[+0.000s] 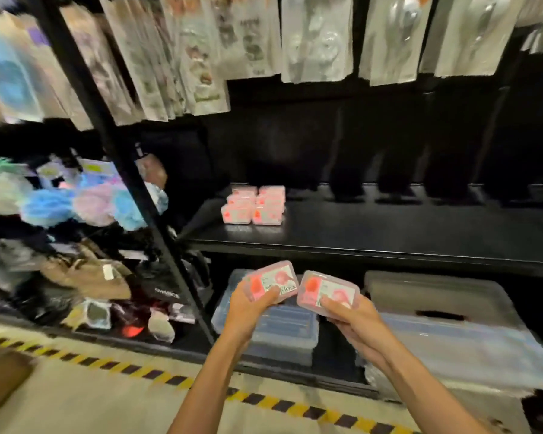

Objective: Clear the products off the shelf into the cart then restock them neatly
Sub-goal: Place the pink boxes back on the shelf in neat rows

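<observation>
My left hand grips a small pink plastic box with a white and red label. My right hand grips a second pink box of the same kind. Both are held side by side, below the front edge of the black shelf. On that shelf, towards its left end, stands a neat stack of matching pink boxes, two columns wide and several deep. The cart is not in view.
Clear plastic storage bins fill the bottom shelf under my hands. Bagged goods hang above the shelf. A black upright post divides off a left bay with bath puffs and pouches. Yellow-black tape marks the floor.
</observation>
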{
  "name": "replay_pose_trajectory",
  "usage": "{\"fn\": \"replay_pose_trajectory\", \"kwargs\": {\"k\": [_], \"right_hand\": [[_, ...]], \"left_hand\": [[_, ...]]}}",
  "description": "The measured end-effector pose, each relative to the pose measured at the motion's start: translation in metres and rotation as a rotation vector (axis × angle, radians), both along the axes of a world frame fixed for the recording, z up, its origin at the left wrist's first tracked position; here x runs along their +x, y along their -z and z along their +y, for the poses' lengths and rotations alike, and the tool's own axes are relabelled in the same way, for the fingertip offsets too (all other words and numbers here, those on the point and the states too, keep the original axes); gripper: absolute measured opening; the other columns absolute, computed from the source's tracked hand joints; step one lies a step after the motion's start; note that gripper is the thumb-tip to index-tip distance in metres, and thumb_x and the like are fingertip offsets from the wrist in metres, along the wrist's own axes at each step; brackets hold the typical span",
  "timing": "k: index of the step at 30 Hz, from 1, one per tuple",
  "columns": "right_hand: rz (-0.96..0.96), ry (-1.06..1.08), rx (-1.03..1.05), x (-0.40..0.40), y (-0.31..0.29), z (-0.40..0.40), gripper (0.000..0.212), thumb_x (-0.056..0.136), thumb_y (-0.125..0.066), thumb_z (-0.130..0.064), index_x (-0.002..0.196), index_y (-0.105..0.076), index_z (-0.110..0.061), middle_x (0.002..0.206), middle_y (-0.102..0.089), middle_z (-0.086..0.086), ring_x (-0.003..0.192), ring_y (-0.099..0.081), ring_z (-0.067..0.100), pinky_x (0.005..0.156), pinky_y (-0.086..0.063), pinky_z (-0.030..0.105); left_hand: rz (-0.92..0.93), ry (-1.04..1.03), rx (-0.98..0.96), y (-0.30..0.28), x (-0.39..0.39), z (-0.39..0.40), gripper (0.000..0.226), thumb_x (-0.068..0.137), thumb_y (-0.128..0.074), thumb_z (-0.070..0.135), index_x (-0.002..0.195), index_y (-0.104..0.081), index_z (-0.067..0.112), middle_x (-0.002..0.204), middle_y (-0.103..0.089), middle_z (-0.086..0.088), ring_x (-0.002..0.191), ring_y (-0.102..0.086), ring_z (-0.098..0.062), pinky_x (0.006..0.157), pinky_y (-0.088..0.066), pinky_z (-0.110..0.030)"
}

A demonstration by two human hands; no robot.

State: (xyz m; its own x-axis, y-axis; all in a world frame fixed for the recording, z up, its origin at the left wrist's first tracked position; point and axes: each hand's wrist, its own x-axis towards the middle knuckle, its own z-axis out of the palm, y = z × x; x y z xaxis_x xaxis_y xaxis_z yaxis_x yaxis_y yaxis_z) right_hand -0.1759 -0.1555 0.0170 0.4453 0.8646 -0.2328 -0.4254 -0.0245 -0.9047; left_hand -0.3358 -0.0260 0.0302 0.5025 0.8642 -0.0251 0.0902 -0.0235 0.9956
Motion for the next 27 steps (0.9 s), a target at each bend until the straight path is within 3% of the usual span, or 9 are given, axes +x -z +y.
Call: {"fn": "replay_pose_trajectory", "kwargs": {"k": [2, 6, 8, 12, 14, 17, 19, 23, 27], "right_hand": [[-0.022, -0.046, -0.013, -0.016, -0.001, 0.03, 0.097, 0.034, -0.095, -0.044, 0.12, -0.058, -0.017, 0.113, -0.069, 0.008, 0.107, -0.065, 0.023, 0.08, -0.052, 0.032], [-0.024, -0.105, -0.015, -0.033, -0.003, 0.085, 0.056, 0.068, -0.078, -0.014, 0.119, -0.058, -0.012, 0.113, -0.069, 0.011, 0.108, -0.064, 0.026, 0.084, -0.052, 0.034], [-0.034, -0.111, -0.022, -0.035, -0.001, 0.112, 0.047, 0.073, -0.076, -0.008, 0.116, -0.059, -0.011, 0.111, -0.069, 0.013, 0.107, -0.063, 0.027, 0.092, -0.051, 0.04], [-0.092, -0.111, -0.023, -0.029, 0.006, 0.164, 0.099, 0.028, -0.096, -0.044, 0.115, -0.061, -0.013, 0.107, -0.072, 0.009, 0.105, -0.066, 0.025, 0.095, -0.05, 0.043], [-0.087, -0.107, -0.02, -0.02, 0.011, 0.188, 0.104, 0.023, -0.096, -0.043, 0.115, -0.061, -0.011, 0.107, -0.072, 0.009, 0.103, -0.067, 0.025, 0.092, -0.051, 0.04], [-0.082, -0.099, -0.007, -0.008, 0.014, 0.215, 0.098, 0.029, -0.096, -0.036, 0.116, -0.06, -0.008, 0.107, -0.072, 0.01, 0.102, -0.067, 0.025, 0.082, -0.056, 0.031], [-0.095, -0.102, 0.0, 0.001, 0.013, 0.229, 0.086, 0.039, -0.094, -0.032, 0.116, -0.06, -0.009, 0.107, -0.072, 0.009, 0.101, -0.068, 0.024, 0.077, -0.057, 0.028], [-0.095, -0.051, -0.037, 0.018, 0.018, 0.251, 0.048, 0.073, -0.075, -0.002, 0.117, -0.059, -0.009, 0.11, -0.07, 0.01, 0.104, -0.065, 0.025, 0.085, -0.052, 0.034], [-0.093, 0.022, -0.066, 0.03, 0.024, 0.26, 0.047, 0.075, -0.073, 0.001, 0.118, -0.059, -0.008, 0.111, -0.07, 0.01, 0.106, -0.065, 0.026, 0.089, -0.052, 0.037]], "left_hand": [[0.003, -0.032, -0.001, 0.001, -0.024, 0.023, 0.035, 0.085, -0.068, 0.007, 0.117, -0.056, 0.011, 0.106, -0.066, -0.002, 0.093, -0.063, -0.007, 0.065, -0.05, -0.011], [0.007, -0.091, 0.021, 0.005, -0.056, 0.074, 0.037, 0.085, -0.068, 0.01, 0.12, -0.056, 0.011, 0.11, -0.067, -0.005, 0.098, -0.065, -0.014, 0.07, -0.053, -0.018], [-0.006, -0.098, 0.009, 0.007, -0.063, 0.099, 0.038, 0.085, -0.068, 0.008, 0.122, -0.058, 0.011, 0.11, -0.068, -0.006, 0.1, -0.066, -0.017, 0.072, -0.054, -0.023], [-0.012, -0.056, 0.044, 0.009, -0.06, 0.152, 0.038, 0.082, -0.071, 0.016, 0.118, -0.061, 0.016, 0.11, -0.069, -0.006, 0.104, -0.065, -0.019, 0.085, -0.054, -0.035], [-0.026, -0.051, 0.032, 0.01, -0.052, 0.178, 0.031, 0.082, -0.069, 0.014, 0.113, -0.062, 0.018, 0.107, -0.071, -0.004, 0.102, -0.066, -0.016, 0.085, -0.054, -0.034], [-0.004, -0.054, 0.003, 0.018, -0.039, 0.215, 0.028, 0.088, -0.065, 0.006, 0.114, -0.059, 0.014, 0.109, -0.069, -0.004, 0.098, -0.067, -0.009, 0.076, -0.054, -0.022], [0.01, -0.073, -0.013, 0.024, -0.029, 0.238, 0.037, 0.087, -0.066, 0.009, 0.121, -0.051, 0.009, 0.119, -0.064, -0.01, 0.103, -0.065, -0.014, 0.078, -0.054, -0.023], [0.046, -0.089, 0.009, 0.03, -0.007, 0.268, 0.039, 0.085, -0.068, 0.007, 0.119, -0.049, 0.008, 0.114, -0.062, -0.004, 0.1, -0.062, -0.008, 0.071, -0.052, -0.015], [0.085, -0.062, 0.025, 0.04, 0.013, 0.299, 0.042, 0.08, -0.074, 0.008, 0.118, -0.057, 0.01, 0.11, -0.066, -0.001, 0.101, -0.064, -0.012, 0.075, -0.054, -0.016]]}}
